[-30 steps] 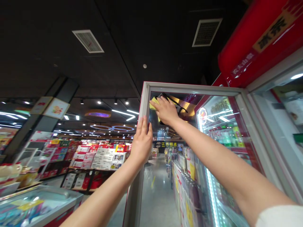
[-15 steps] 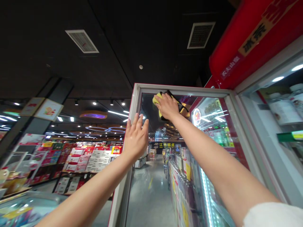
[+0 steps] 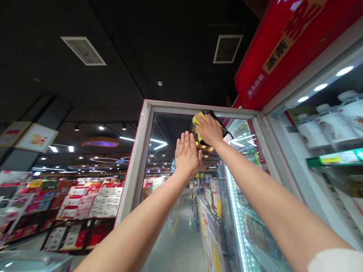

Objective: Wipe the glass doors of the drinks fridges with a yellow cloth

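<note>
Pressing: right hand (image 3: 208,130) on yellow cloth (image 3: 198,120) on glass door (image 3: 170,132)
Spread: left hand (image 3: 187,155)
Fridge (image 3: 272,71): white bottles (image 3: 334,126)

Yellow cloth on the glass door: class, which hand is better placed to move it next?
Probably the right hand: it lies on the yellow cloth, while the left hand is open, empty and beside it.

Sleeve: plain white soft fabric, on the right arm (image 3: 334,260)
Left forearm (image 3: 133,230): bare, no sleeve showing
Left hand (image 3: 187,155): ungloved
Right hand (image 3: 208,130): ungloved
</note>
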A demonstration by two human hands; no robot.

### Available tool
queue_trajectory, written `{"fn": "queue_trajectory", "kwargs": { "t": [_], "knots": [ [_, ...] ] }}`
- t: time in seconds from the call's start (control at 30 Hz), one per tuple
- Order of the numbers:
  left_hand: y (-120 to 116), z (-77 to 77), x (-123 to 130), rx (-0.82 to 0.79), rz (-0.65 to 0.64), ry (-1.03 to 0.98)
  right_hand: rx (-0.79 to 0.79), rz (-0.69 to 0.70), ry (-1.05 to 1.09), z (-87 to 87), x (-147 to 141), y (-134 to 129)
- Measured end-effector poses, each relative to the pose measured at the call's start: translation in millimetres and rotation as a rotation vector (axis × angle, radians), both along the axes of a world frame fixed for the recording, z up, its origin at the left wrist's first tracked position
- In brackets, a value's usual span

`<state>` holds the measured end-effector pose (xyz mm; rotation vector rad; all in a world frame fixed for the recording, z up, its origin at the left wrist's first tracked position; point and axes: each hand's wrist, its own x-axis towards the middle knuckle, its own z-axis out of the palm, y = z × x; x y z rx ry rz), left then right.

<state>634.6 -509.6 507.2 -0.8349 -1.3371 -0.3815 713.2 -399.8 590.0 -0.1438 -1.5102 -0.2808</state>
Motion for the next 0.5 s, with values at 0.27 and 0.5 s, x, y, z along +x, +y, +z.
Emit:
{"fn": "queue_trajectory", "kwargs": {
  "t": [0.27, 0.5],
  "knots": [
    [2, -5.7, 3, 0.014, 0.061, 0.059, 0.067, 0.111, 0.048, -26.2, -8, 13],
    [4, -5.7, 4, 0.005, 0.092, 0.022, -0.108, 0.094, 0.152, -11.6, 20, 57]
  ]
}}
